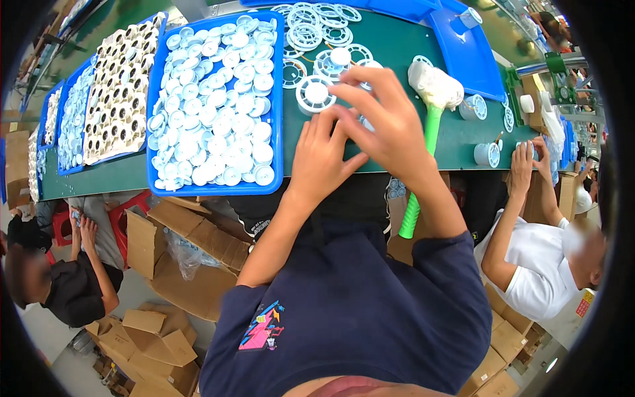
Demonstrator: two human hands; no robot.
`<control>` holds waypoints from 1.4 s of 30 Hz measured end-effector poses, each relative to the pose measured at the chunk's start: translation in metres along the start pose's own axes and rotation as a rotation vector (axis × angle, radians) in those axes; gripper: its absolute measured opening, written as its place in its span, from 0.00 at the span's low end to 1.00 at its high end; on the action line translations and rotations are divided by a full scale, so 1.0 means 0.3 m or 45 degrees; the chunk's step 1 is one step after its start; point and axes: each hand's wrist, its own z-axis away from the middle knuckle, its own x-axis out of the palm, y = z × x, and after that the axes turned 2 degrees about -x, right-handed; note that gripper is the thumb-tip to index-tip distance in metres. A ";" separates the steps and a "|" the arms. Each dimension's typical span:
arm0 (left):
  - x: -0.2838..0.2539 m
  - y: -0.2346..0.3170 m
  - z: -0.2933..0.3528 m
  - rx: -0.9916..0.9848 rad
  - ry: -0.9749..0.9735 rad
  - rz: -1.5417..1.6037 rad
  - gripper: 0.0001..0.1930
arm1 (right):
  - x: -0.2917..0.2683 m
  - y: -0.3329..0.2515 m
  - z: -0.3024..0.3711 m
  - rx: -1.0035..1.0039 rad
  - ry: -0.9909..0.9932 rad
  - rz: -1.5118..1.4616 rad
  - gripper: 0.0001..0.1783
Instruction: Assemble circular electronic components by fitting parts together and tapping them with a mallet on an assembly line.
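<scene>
A pale blue spool (314, 95) with a round white hub and slots round its face lies on the green table in front of me. My left hand (319, 153) is open below it, the fingertips at its near edge and the thumb spread to the right. Over the spool's right side reaches my right hand (389, 122), its fingers bent but apart, one fingertip close to the rim. I see nothing gripped in it, and it hides part of the pieces behind. Right of that hand a mallet (433, 99) lies with its wrapped white head on the table and its green handle toward me.
A blue tray (280, 126) full of pale blue round caps stands at left, beside an egg-crate tray (119, 86). Slotted rings (305, 36) pile up at the back. More spools (487, 154) stand at right, near a co-worker's hands (526, 162). Cardboard boxes (192, 245) lie below the table.
</scene>
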 end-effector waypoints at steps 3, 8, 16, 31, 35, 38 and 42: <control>0.012 -0.007 -0.001 -0.022 -0.057 -0.041 0.30 | 0.058 0.041 -0.072 -0.005 0.026 0.074 0.12; 0.015 0.004 -0.009 0.011 -0.019 -0.008 0.31 | 0.057 0.267 -0.165 0.199 -0.155 0.133 0.10; 0.023 0.003 -0.015 -0.052 -0.069 -0.040 0.34 | 0.213 0.385 -0.300 0.381 -0.659 0.307 0.27; 0.007 0.000 -0.016 -0.025 -0.105 -0.014 0.38 | 0.047 0.319 -0.177 0.081 -0.154 0.042 0.33; 0.030 -0.002 -0.020 -0.083 -0.113 0.015 0.35 | -0.090 0.261 -0.053 0.205 -0.139 -0.035 0.31; 0.010 0.009 -0.021 -0.095 -0.117 0.023 0.34 | -0.161 0.224 0.059 0.324 -0.141 -0.033 0.33; 0.000 0.002 -0.013 -0.078 -0.119 -0.012 0.35 | -0.205 0.209 0.180 0.460 -0.173 -0.007 0.32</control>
